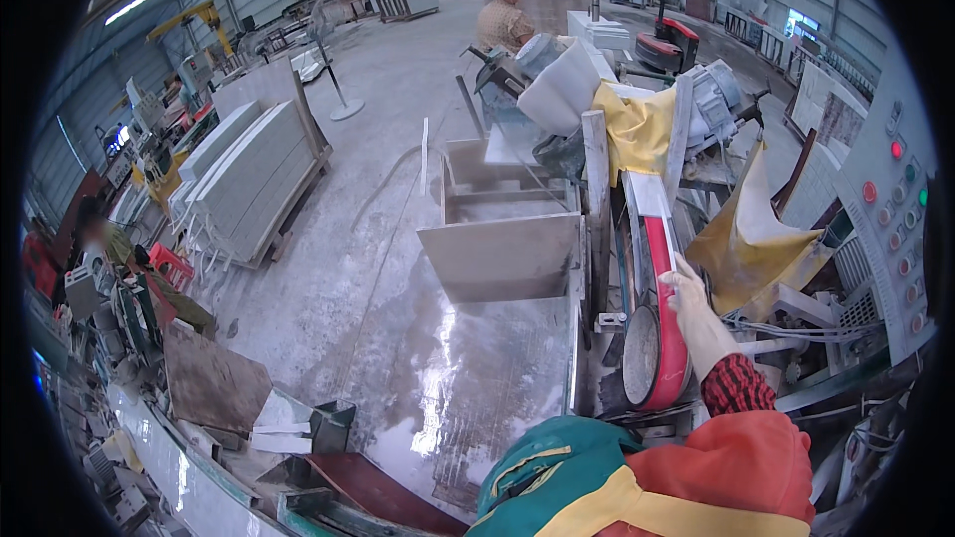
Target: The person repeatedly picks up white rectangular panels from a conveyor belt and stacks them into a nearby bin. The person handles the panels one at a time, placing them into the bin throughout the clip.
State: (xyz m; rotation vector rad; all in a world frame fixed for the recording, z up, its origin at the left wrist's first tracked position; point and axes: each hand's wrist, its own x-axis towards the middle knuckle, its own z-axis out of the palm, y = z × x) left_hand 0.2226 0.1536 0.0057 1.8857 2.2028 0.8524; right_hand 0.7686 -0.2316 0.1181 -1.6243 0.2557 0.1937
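My right hand wears a pale glove, with a red and black checked cuff at the wrist. Its fingers close at the near end of a narrow white stone strip, which lies along the right side of a red conveyor belt. Farther up the belt, a white stone piece reaches beneath a yellow cloth hung between two upright boards. The palm side of the hand is hidden from me. My left hand is out of the picture.
A control panel with lit buttons stands at the right. Grey motors flank the machine's cloth. Another person in a white cap is beyond it. Stacked pale slabs lean at the left. Wet floor shines beside the belt.
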